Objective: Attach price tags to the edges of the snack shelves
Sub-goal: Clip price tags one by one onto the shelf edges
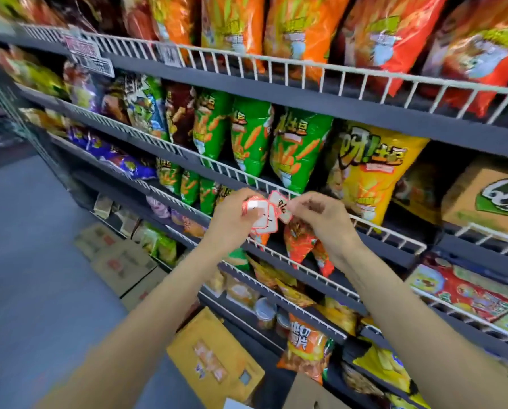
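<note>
Both forearms are reaching toward the wire shelf rail (247, 175). Just before that rail, the left hand (235, 215) is gripping a fanned stack of red-bordered price tags (260, 215), while the right hand (320, 214) is pinching a single tag (281, 203) beside the stack. Behind the rail, green snack bags (250, 137) are standing; a yellow bag (365, 172) is leaning further right.
</note>
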`<act>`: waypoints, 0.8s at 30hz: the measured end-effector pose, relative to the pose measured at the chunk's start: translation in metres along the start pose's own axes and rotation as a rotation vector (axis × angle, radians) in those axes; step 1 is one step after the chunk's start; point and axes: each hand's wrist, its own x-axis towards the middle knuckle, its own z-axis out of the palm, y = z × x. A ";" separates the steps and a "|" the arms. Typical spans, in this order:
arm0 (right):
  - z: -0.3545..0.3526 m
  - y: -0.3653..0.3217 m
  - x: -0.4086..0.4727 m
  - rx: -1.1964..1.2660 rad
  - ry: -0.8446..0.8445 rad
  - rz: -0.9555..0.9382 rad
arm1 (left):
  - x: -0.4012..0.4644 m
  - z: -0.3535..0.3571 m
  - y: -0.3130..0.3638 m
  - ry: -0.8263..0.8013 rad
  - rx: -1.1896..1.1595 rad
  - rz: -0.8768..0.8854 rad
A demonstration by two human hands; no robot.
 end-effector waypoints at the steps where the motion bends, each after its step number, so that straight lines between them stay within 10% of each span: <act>1: 0.008 0.001 0.010 -0.004 -0.013 0.015 | 0.007 -0.004 -0.009 -0.009 -0.002 -0.019; 24: 0.221 0.033 0.228 -0.781 0.261 -0.048 | 0.207 -0.139 -0.237 -0.274 -0.004 -0.159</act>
